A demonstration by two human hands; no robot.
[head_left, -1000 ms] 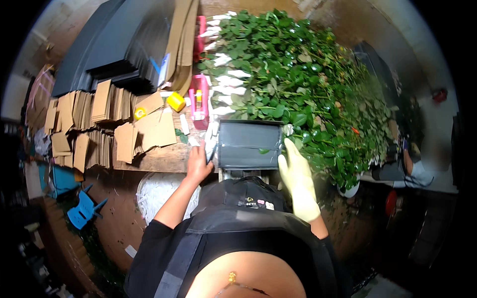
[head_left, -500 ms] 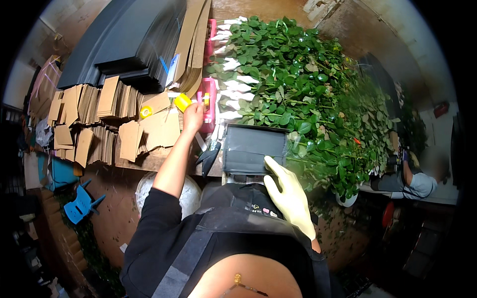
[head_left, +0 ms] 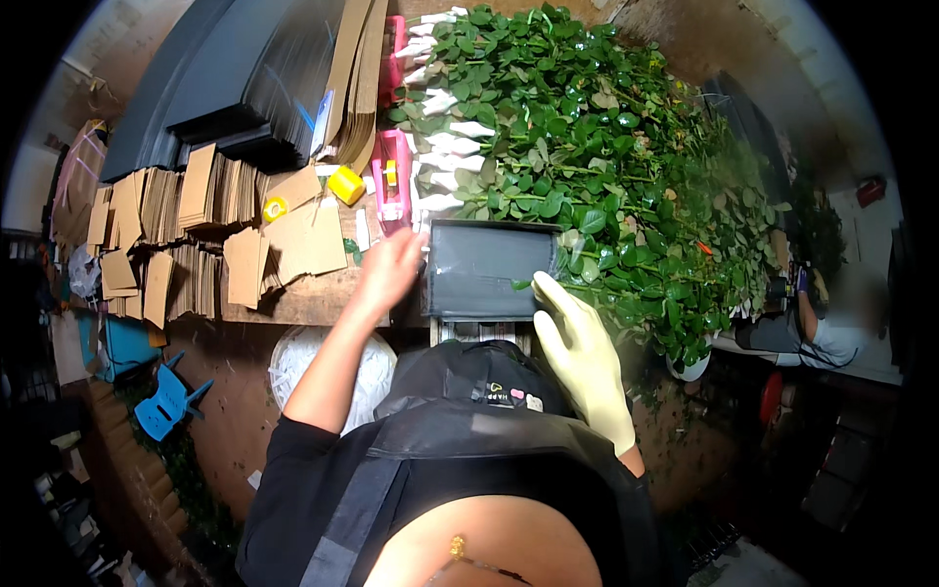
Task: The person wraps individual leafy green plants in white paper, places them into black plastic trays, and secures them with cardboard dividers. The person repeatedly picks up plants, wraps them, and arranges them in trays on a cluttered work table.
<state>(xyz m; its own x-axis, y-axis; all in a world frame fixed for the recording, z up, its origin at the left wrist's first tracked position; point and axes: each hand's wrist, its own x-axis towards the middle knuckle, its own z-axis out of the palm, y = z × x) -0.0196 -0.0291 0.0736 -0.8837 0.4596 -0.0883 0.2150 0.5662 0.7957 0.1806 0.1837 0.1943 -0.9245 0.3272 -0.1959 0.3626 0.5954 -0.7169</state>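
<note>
- At the left of the frame, I am seeing cardboard pieces [head_left: 220,210] standing in stacked rows on a wooden table [head_left: 313,309].
- Left of centre, the bare left hand [head_left: 389,266] is reaching up just below a pink tape dispenser [head_left: 392,207]; blur is hiding its fingertips, so I cannot tell whether it is gripping anything or touching the dispenser.
- At centre, the black tray [head_left: 484,269] is lying right of the left hand and up-left of the right, its longer axis running across the frame.
- Right of centre, the gloved right hand [head_left: 582,357] is the nearer one, its fingertips overlapping the tray's right side; its thumb is standing apart from extended fingers, and I am making out nothing in its grasp.
- At upper right, leafy stems [head_left: 597,147] are spreading beyond the tray; at far right, shadow and blur are obscuring a co-worker [head_left: 829,340].
</note>
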